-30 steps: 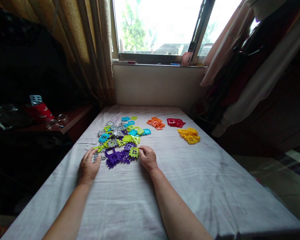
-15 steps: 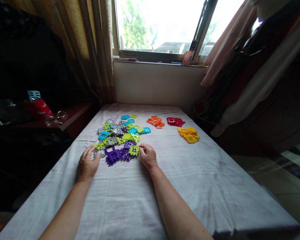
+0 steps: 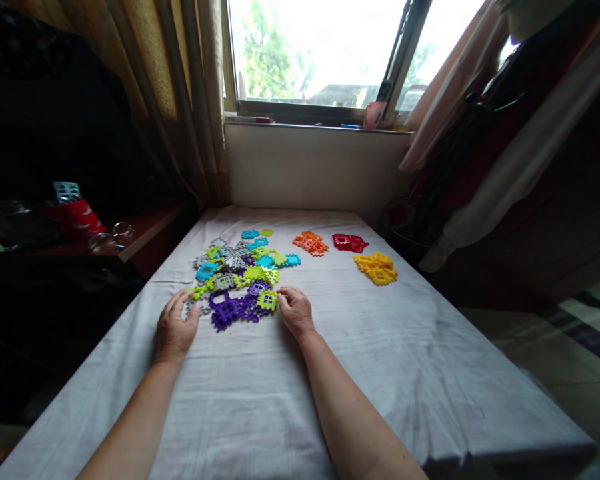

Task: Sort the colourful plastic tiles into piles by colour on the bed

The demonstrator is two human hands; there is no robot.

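Observation:
A mixed pile of notched plastic building tiles lies on the cloth-covered table (image 3: 230,400). Purple tiles (image 3: 226,312) make up its near edge, and a lime-green window tile (image 3: 267,300) rests on their right side. Grey tiles (image 3: 224,281) and blue tiles (image 3: 207,271) are mixed in behind, some partly covered. At the pile's left edge, my left hand (image 3: 178,325) rests palm down, fingers apart, over some grey and green pieces. My right hand (image 3: 296,311) lies on the cloth, fingers loosely bent, its tips beside the lime-green window tile; I cannot tell if they touch it.
To the right are separate groups of orange tiles (image 3: 310,243), red tiles (image 3: 350,243) and yellow tiles (image 3: 376,268). A side stand (image 3: 145,230) at left carries a red container (image 3: 75,219) and glasses (image 3: 111,237). Clothes (image 3: 473,207) hang at right; a window sill (image 3: 320,127) runs behind.

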